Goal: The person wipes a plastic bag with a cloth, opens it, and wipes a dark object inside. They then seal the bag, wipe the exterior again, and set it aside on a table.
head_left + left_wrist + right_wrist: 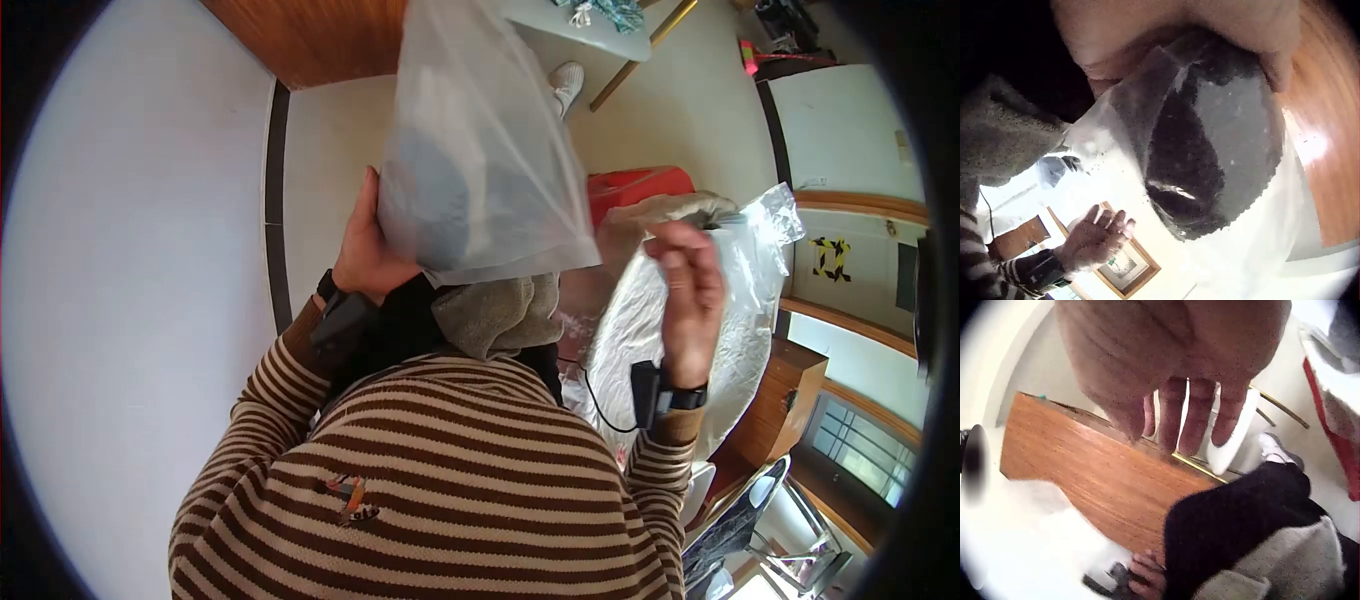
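Note:
A frosted plastic bag (520, 200) with a dark grey bundle (430, 190) inside is raised in front of the body. My left hand (368, 250) grips it at its lower left side, thumb up along the edge. Through the film in the left wrist view, the bundle (1235, 125) lies right below the palm. My right hand (690, 295) is off to the right of the bag, fingers loosely bent and nothing in them. In the right wrist view the fingers of that hand (1172, 356) hang down, spread a little apart.
A grey cloth (495, 315) lies on the lap. To the right spreads a shiny silver sheet (625, 330), with clear plastic (775, 215) at its far end and a red container (640, 185) behind. Ahead stand a wooden panel (320, 40) and a pale table (600, 40). A white wall (140, 250) runs along the left.

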Available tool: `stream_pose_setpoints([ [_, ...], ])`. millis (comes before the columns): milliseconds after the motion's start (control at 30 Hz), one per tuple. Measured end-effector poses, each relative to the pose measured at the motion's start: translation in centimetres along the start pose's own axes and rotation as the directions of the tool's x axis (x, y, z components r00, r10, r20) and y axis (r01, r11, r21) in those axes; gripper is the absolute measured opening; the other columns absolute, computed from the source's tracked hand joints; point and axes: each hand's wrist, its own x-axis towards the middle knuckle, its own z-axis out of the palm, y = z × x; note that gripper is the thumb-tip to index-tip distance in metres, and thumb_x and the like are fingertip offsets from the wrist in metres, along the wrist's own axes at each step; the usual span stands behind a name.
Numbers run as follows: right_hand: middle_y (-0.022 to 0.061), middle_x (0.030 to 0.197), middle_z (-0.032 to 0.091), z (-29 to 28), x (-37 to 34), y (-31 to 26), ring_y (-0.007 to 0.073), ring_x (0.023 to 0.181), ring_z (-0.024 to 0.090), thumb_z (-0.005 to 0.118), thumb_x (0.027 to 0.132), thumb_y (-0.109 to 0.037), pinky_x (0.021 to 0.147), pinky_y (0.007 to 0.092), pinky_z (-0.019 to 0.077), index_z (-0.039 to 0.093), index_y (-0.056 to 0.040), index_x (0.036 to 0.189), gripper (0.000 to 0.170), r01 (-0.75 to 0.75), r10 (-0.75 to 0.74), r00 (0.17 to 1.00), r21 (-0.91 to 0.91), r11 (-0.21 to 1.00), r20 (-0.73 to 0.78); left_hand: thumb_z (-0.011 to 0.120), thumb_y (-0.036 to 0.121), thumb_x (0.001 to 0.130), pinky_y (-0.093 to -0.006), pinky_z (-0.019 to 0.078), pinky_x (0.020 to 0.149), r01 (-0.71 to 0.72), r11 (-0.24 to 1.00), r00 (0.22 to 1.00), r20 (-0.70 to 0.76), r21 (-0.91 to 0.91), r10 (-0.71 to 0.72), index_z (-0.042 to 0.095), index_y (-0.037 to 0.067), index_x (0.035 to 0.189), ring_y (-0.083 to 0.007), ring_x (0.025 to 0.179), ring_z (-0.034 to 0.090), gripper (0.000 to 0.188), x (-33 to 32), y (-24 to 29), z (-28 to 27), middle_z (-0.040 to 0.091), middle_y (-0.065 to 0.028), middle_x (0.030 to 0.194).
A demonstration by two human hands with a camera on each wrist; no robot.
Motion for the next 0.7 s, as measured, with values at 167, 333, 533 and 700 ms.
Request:
stream_pose_setpoints([
  [167,0.0074,0.101,0.066,5.1,-4.3,6.8,0.0178,0.091,0.062,0.064,0.089,-0.007,0.084,0.0315,0.0501,0.058,-0.0039,0.122,0.034,-0.297,0.314,0.828,-0.11,0.948,0.464,0.03,0.056,0.102,-0.048,0.0322,0.112,0.081,0.997,0.997,-0.002,-0.009,-0.081,0.04,0.012,0.145,-0.0277,0.133,0.044,0.063,0.9,-0.9,-1.4,0.047,-0.0081,0.144],
  [333,0.0175,0.092,0.065,7.9,-3.9,10.2,0.0349,0.085,0.064,0.068,0.081,-0.014,0.076,0.0408,0.0503,0.061,-0.0037,0.109,0.031,0.21,0.095,0.824,-0.457,0.864,0.559,0.031,0.057,0.101,-0.0503,0.0355,0.109,0.065,0.99,0.99,-0.132,0.127,-0.048,0.039,0.012,0.145,-0.028,0.131,0.045,0.063,1.6,-1.1,-2.5,0.049,-0.0081,0.143],
  [533,0.0199,0.087,0.063,7.1,-2.8,11.7,0.0392,0.085,0.062,0.068,0.079,-0.016,0.071,0.043,0.049,0.062,-0.0038,0.1,0.025,0.021,0.228,0.767,-0.379,0.925,0.6,0.032,0.061,0.099,-0.0549,0.0461,0.099,0.101,0.995,0.99,-0.098,0.007,-0.1,0.038,0.009,0.145,-0.0322,0.123,0.053,0.07,1.8,-1.0,-1.8,0.052,-0.0117,0.137],
  [700,0.0195,0.086,0.063,7.7,-2.9,13.1,0.0379,0.081,0.063,0.071,0.077,-0.018,0.07,0.0417,0.0494,0.063,-0.0028,0.1,0.028,-0.026,0.185,0.8,-0.273,0.962,0.572,0.035,0.064,0.096,-0.0522,0.0553,0.087,0.178,0.983,0.984,-0.043,0.055,-0.175,0.036,0.004,0.145,-0.0345,0.114,0.06,0.077,1.9,-0.4,-1.9,0.054,-0.0175,0.132],
])
